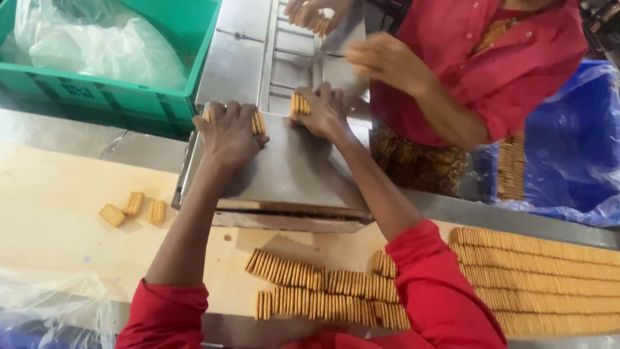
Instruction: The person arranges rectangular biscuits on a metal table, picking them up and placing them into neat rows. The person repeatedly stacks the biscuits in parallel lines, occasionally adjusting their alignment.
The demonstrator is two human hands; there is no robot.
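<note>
My left hand (229, 129) rests on a steel plate (284, 171) and is closed over a short stack of golden biscuits (258, 121) standing on edge. My right hand (326, 110) grips another small stack of biscuits (298, 105) at the plate's far edge, beside a slotted steel track (287, 52). Long rows of biscuits (323, 294) lie on the pale belt (58, 194) below my arms. Both of my sleeves are red.
Across the track a co-worker in red uses both hands (381, 61), one holding biscuits (320, 24). A green crate (110, 90) with a plastic bag is at far left. Three loose biscuits (132, 208) lie on the belt. A blue-lined bin (568, 155) holds stacked biscuits at right.
</note>
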